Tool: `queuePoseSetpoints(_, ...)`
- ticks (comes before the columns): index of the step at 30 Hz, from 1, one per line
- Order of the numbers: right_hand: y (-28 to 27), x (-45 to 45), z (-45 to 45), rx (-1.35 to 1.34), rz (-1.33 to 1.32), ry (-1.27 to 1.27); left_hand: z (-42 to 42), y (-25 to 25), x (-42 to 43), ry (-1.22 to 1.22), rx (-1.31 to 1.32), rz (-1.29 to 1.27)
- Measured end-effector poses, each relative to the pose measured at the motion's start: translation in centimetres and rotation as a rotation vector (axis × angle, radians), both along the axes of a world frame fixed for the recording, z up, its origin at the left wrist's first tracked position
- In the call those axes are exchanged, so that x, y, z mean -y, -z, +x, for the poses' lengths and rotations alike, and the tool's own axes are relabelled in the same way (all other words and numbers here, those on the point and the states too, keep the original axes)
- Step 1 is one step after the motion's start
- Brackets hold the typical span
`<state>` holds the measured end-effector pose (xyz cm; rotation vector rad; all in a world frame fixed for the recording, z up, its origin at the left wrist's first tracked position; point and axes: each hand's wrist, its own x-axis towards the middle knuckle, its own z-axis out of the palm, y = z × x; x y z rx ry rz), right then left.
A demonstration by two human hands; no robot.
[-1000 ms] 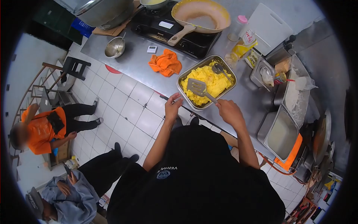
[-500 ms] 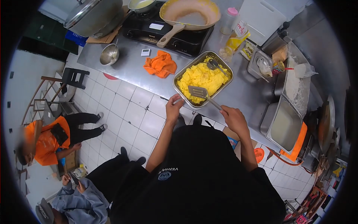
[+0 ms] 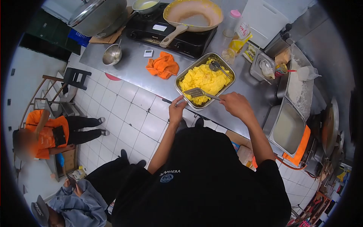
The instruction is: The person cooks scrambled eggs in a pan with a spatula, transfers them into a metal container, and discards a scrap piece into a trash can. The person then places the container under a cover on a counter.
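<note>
A rectangular metal food pan [image 3: 231, 84] filled with scrambled eggs [image 3: 204, 80] stands at the counter's near edge. My right hand [image 3: 237, 106] is closed round the handle of a slotted spatula [image 3: 196, 92], whose blade lies flat over the near-left part of the eggs. With its fingers at the near-left corner, my left hand [image 3: 177, 109] grips the pan's rim. A second, dark utensil [image 3: 214, 66] rests in the far-right side of the eggs. Left of the pan lies a crumpled orange cloth [image 3: 162, 65].
A large frying pan [image 3: 193, 15] sits on a black gas stove [image 3: 151, 36] behind. A small metal bowl [image 3: 112, 55] and a white timer [image 3: 148, 53] are at left. Bottles, a yellow pouch [image 3: 240, 39] and metal containers [image 3: 289, 125] stand at right. Two people [image 3: 53, 132] are at left.
The spatula blade has moved left and turned over the eggs. My right hand has shifted up and slightly right. My left hand stays at the pan's corner.
</note>
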<state>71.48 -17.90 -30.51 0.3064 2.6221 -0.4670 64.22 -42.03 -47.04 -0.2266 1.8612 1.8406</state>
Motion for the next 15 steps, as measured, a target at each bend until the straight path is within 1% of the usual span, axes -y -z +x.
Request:
queuePoseSetpoints(4, 0.2, 0.1, -1.6, -0.033, 0.008, -0.123, 0.3, -0.1, -0.2, -0.018, -0.002, 0.007)
queuePoseSetpoints(7, 0.1, -0.1, -2.5, 0.022, -0.005, -0.122, 0.4, 0.3, -0.2, -0.020, -0.006, 0.020)
queuePoseSetpoints(13, 0.9, -2.5, -2.4, -0.020, -0.115, -0.209, 0.5, 0.4, -0.2, -0.024, -0.012, 0.053)
queuePoseSetpoints(15, 2.4, -3.6, -2.6, -0.009, -0.204, -0.229, 0.5, 0.4, 0.1, -0.005, -0.006, 0.050)
